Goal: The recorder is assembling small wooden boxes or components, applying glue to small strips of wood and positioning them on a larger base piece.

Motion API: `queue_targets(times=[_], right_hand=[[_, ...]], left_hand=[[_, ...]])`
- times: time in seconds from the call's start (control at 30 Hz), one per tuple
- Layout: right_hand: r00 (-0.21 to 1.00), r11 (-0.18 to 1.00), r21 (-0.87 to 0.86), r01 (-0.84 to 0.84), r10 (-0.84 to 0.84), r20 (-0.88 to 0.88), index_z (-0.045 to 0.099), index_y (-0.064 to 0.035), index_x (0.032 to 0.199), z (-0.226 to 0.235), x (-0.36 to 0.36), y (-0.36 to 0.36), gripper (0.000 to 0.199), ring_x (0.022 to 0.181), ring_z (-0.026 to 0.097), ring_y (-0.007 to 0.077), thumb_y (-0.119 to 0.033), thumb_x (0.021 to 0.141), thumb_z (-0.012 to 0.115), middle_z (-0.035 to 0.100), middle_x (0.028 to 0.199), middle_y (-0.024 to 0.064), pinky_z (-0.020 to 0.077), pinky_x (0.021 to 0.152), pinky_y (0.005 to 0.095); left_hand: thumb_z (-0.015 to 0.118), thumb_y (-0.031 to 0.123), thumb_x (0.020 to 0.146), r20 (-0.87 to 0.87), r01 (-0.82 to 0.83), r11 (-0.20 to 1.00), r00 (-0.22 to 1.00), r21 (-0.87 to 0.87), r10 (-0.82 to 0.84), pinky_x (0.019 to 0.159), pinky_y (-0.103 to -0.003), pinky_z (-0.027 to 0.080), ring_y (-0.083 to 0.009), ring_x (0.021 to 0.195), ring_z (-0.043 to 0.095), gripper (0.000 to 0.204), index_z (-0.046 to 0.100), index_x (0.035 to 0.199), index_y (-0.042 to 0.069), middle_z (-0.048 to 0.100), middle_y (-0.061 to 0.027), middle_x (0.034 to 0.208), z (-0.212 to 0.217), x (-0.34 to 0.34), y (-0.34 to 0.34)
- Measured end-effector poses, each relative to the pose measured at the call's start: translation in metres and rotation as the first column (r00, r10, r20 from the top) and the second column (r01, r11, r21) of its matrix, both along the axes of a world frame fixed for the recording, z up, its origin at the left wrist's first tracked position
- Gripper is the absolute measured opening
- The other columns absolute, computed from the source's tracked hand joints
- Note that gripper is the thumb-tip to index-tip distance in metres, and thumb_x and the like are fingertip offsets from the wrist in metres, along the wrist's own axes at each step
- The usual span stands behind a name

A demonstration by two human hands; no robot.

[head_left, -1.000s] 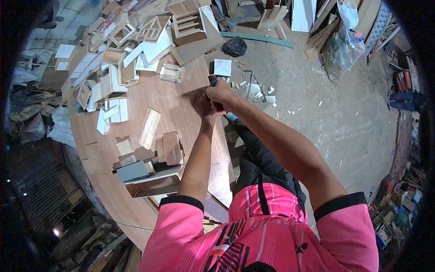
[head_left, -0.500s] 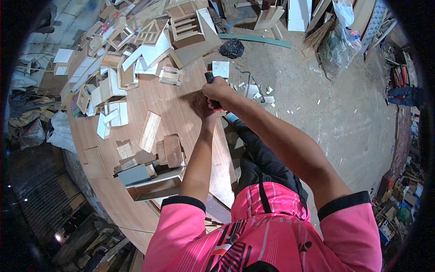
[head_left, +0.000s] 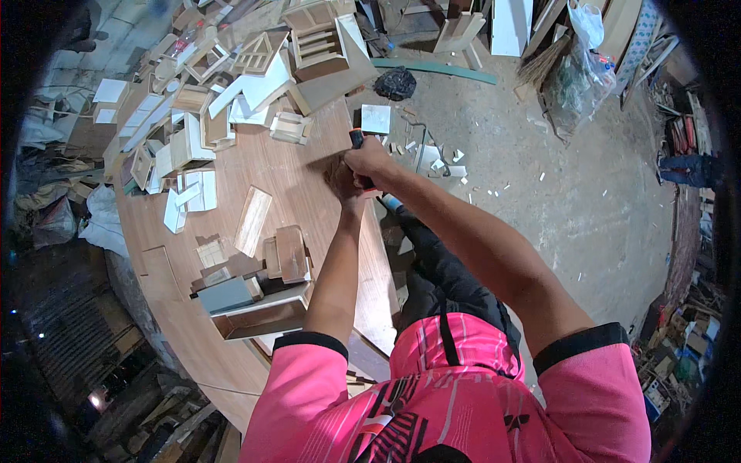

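At the right edge of the wooden work table [head_left: 289, 181], my right hand [head_left: 369, 160] is closed around the black handle of a tool [head_left: 356, 139] with orange at both ends. The rest of the tool is hidden under my hand and arm, so its kind does not show. Just beside and partly beneath it, my left hand [head_left: 346, 187] lies on the table with its fingers stretched over the wood, in shadow. Whether a piece lies under that palm cannot be made out. Nearest on the tabletop is a small light wooden frame piece [head_left: 290, 128].
Wooden boxes and white panels [head_left: 189, 147] crowd the table's far left. A flat board [head_left: 253, 221], a brown block [head_left: 291, 255] and an open tray [head_left: 262, 318] lie nearer. A metal frame tool [head_left: 422, 147], offcuts and a black bag [head_left: 395, 83] are on the floor [head_left: 556, 216].
The tool's handle sits slightly lower in the picture, still in my right hand. My left hand stays in almost the same place on the table.
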State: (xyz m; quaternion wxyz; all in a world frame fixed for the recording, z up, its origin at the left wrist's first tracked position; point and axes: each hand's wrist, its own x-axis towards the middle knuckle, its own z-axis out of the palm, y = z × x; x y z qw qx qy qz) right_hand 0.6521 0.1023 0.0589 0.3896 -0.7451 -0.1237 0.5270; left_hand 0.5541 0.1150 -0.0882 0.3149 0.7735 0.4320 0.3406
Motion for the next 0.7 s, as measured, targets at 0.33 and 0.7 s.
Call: queue_targets(times=[0.33, 0.7], right_hand=[[0.995, 0.994, 0.048, -0.093, 0.092, 0.034, 0.046, 0.0024, 0.095, 0.000, -0.011, -0.002, 0.024, 0.048, 0.055, 0.0194, -0.006, 0.076, 0.057, 0.053, 0.062, 0.0099, 0.0432, 0.038, 0.0346], [1.000, 0.972, 0.234, 0.027, -0.027, -0.003, 0.049, 0.0006, 0.113, 0.036, -0.026, -0.066, 0.039, 0.064, 0.059, 0.0194, -0.016, 0.080, 0.061, 0.059, 0.076, 0.0092, 0.0487, 0.058, 0.0347]], left_hand=[[0.054, 0.045, 0.082, 0.038, -0.083, 0.995, 0.996, -0.048, 0.085, 0.089, -0.042, 0.036, -0.0285, 0.100, 0.055, 0.040, 0.062, 0.102, 0.011, 0.062, -0.0094, 0.100, -0.008, -0.013, 0.002], [0.058, 0.030, 0.079, -0.136, -0.008, 0.945, 0.989, 0.326, 0.056, 0.074, -0.043, 0.043, -0.0240, 0.078, 0.059, 0.016, 0.061, 0.081, 0.015, 0.061, -0.0041, 0.081, 0.043, 0.002, -0.012]])
